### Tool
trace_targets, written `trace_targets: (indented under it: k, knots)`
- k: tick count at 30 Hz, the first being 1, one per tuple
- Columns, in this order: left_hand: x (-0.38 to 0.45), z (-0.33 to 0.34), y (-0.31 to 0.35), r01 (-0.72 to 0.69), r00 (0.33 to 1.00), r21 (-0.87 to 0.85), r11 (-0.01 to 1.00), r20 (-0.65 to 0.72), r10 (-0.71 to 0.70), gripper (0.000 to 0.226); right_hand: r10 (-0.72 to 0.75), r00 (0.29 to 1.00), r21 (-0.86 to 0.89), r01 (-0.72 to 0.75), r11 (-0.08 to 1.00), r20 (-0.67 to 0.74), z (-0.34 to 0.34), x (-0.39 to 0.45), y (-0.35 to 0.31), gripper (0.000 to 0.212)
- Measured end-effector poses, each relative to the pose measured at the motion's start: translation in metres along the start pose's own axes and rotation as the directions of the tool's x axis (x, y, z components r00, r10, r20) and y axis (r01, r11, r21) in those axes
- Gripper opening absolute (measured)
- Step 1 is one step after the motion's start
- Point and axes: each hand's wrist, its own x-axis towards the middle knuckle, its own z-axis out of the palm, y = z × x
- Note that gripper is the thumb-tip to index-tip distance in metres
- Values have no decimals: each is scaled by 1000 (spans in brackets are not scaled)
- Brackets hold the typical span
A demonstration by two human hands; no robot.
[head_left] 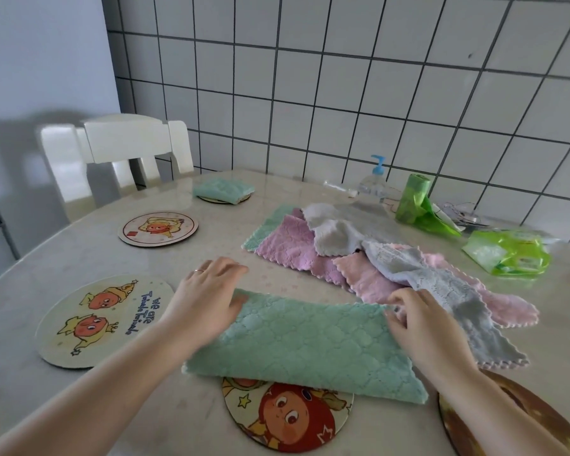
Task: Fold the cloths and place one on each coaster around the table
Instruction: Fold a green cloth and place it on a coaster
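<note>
Mint-green quilted microfibre cloth [305,343], folded over w/ scalloped edges, lies at table centre-front, its near edge overlapping the round cartoon-print coaster [288,417] at 6 o'clock; left hand [208,299] pinches its far-left corner, right hand [418,320] grasps the far-right corner. Loose pile of pink, grey & green fluffy cloths [369,255] sits at 2 o'clock. A folded green cloth [223,189] rests on a coaster at 11 o'clock; bare round coasters at 10 [158,228] & 9 [104,320].

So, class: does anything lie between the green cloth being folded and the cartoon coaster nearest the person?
Nothing visible does. The green cloth, held by the left hand and right hand, already overlaps the far edge of the nearest coaster. The pile of unfolded cloths lies further back, out of the way.
</note>
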Motion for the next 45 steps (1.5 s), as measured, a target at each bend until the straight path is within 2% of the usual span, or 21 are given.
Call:
trace_targets:
  k: [2,6,8,12,16,20,22,24,27,29,32,35,37,40,43,45]
  knots:
    - [-8,-1,25,-67,997,-108,992,19,69,47,-130,991,-15,129,991,-12,-1,-6,-18,31]
    - [-9,19,73,-169,967,-200,965,158,202,44,-288,943,51,283,958,167,18,-11,-68,45]
    - [-9,32,79,-212,953,-131,969,191,234,46,-269,931,29,270,962,248,34,-14,-78,49]
    - [-13,37,67,-170,944,-3,985,287,163,61,-148,928,-56,178,982,343,41,-16,-55,60]
    - [-17,29,44,-105,936,55,993,342,80,82,-128,930,-80,165,983,346,29,-25,-23,83]
    - [-22,22,26,-60,936,44,997,349,40,103,-102,931,-94,143,985,351,21,-29,-7,79]
    - [-26,16,27,-94,947,17,995,310,84,97,-124,942,-146,177,973,313,18,-26,-10,75]
    - [-35,9,37,-185,955,-44,982,228,190,81,-185,953,-155,225,962,238,16,-19,-18,61]
    - [-50,5,55,-356,919,-135,925,128,373,47,-287,931,40,285,958,228,19,-3,-41,45]
    - [-57,5,62,-420,897,-131,898,92,433,35,-312,912,160,277,947,267,27,9,-61,41]
    - [-61,4,64,-408,900,-169,897,92,426,36,-277,914,159,238,958,297,38,26,-83,37]
    - [-65,6,66,-443,893,-119,889,30,449,28,-252,912,119,225,967,324,36,41,-94,26]
    - [-66,10,66,-422,902,-136,897,36,430,20,-238,878,118,208,971,416,32,48,-99,23]
    - [-67,10,67,-397,914,-176,901,19,406,21,-237,825,69,236,969,513,29,54,-103,23]
    - [-66,8,68,-397,914,-189,898,5,405,21,-260,816,102,243,965,516,25,49,-103,20]
    - [-67,6,67,-396,917,-176,901,-17,400,16,-259,839,183,194,964,479,23,44,-99,20]
